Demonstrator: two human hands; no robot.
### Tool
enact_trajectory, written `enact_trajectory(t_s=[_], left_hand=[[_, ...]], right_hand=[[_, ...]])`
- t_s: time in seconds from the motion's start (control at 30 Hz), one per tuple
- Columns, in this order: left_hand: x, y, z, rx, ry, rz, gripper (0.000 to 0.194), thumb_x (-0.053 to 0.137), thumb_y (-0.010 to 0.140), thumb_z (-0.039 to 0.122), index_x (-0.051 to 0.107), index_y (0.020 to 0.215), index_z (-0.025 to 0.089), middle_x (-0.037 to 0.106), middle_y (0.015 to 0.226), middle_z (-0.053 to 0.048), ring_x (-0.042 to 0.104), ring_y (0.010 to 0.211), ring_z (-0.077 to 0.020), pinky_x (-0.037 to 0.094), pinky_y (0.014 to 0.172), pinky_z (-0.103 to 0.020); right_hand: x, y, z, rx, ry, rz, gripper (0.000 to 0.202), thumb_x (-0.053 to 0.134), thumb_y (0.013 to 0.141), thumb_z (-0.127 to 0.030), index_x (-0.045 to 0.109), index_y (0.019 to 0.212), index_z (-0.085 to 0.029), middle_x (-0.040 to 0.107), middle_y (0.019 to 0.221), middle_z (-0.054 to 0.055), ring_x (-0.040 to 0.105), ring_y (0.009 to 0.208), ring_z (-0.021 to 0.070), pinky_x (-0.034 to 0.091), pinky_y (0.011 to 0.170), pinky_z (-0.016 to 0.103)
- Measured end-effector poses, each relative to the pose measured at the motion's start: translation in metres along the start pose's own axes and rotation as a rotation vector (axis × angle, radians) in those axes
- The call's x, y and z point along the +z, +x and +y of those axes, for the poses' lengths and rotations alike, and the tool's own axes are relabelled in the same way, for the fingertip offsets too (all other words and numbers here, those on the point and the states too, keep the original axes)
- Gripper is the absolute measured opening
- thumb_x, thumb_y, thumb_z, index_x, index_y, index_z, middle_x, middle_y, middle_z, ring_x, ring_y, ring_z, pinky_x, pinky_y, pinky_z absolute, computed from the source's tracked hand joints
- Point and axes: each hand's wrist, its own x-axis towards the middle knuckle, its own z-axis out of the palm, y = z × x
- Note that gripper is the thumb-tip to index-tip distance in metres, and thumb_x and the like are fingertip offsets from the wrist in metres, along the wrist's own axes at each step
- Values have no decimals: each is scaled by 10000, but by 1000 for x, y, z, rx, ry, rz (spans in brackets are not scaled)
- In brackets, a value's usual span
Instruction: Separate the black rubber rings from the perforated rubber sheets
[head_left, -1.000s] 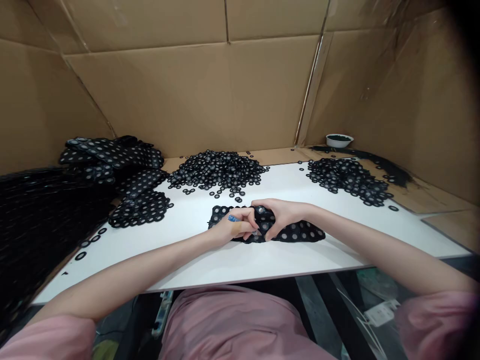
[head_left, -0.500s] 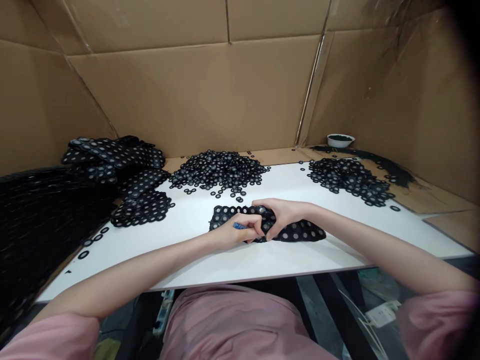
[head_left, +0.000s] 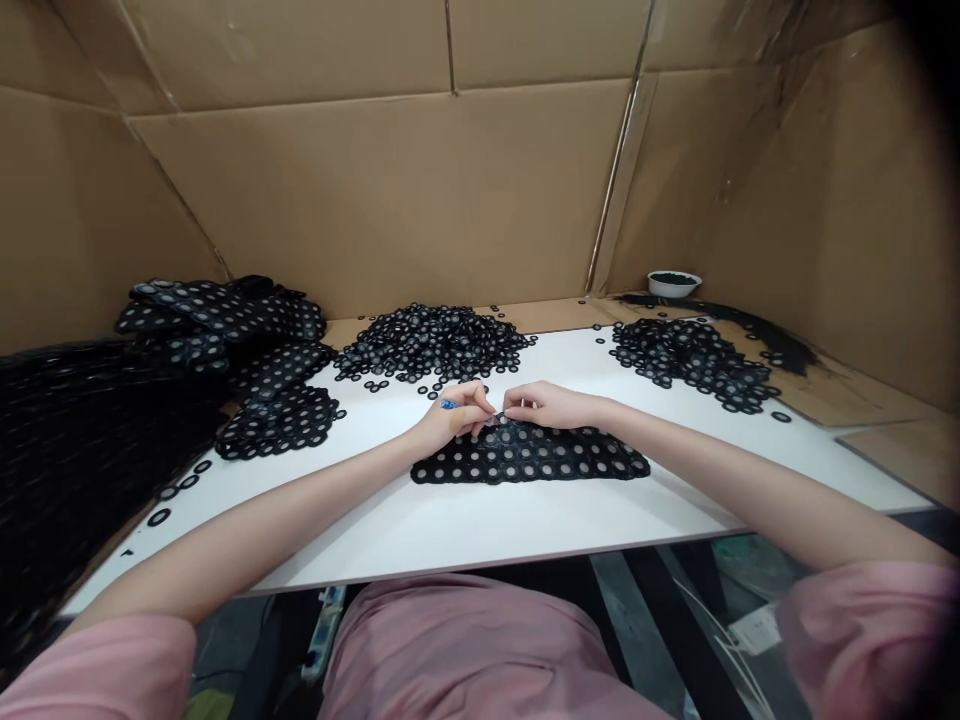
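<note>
A black sheet of joined rings lies flat on the white board, below both hands. My left hand is closed at the sheet's far edge, left of its middle, with a small blue item held against the fingers. Close beside it on the right, my right hand pinches at the same far edge, thumb and fingertips together. Whatever lies between the fingertips of either hand is too small to make out. The fingertips of the two hands nearly meet.
Loose black rings form a pile behind the hands and another pile at the right. Folded ring sheets and a large black heap lie left. A white bowl stands at the back right, before cardboard walls.
Both hands have moved from the sheet's near edge to its far edge, uncovering its middle and near part. The sheet now lies flatter and wider. The view has shifted slightly.
</note>
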Motion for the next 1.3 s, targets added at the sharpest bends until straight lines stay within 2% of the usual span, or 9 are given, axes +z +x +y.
enact_trajectory(t_s=[0.13,0.27,0.47,0.7,0.9,1.0,1.13,1.3], left_hand=[[-1,5,-9,5,28,27,97,593,699,196,511,691,145,505,461,51,373,382,-49,189,400,-178],[-3,5,-13,9,46,30,91,598,693,191,519,686,146,502,470,53,392,403,-56,209,424,-180],[-6,3,-17,36,95,-3,51,562,719,189,532,700,152,493,494,52,399,432,-69,243,452,-189],[-7,7,-16,95,173,-90,62,540,707,187,532,659,148,462,529,48,436,481,-88,299,488,-205],[-8,9,-22,123,213,-157,63,514,721,183,533,671,148,467,610,42,446,537,-88,329,531,-210],[-8,7,-23,122,252,-143,40,518,726,174,551,715,154,487,601,45,460,553,-93,338,548,-210],[-6,5,-17,74,157,-41,30,555,717,173,543,705,148,498,516,49,448,475,-80,302,484,-196],[-4,2,-8,20,-5,58,88,590,683,167,504,675,149,518,465,47,378,369,-49,181,394,-182]], right_hand=[[14,7,2,56,17,123,68,510,802,-177,573,808,-152,608,776,38,516,679,149,400,653,271],[18,9,1,26,5,158,66,509,762,-105,551,761,-156,576,739,20,496,662,137,387,644,256],[18,10,3,15,30,133,87,493,747,-80,525,740,-161,541,715,9,480,656,137,373,635,254],[24,14,7,-59,-3,186,132,455,707,-42,489,703,-169,504,712,4,465,685,149,356,646,259],[25,11,5,-77,-13,198,125,452,744,-58,520,735,-162,527,740,19,477,700,148,362,651,253],[22,4,4,-23,-17,162,56,498,796,-160,554,803,-156,557,739,25,484,666,146,359,626,254],[17,0,1,61,-65,100,271,664,724,-376,577,844,-149,579,753,27,489,661,156,345,600,258],[16,5,-1,64,-47,71,241,673,703,-360,570,767,-151,568,719,7,481,654,150,341,604,257]])
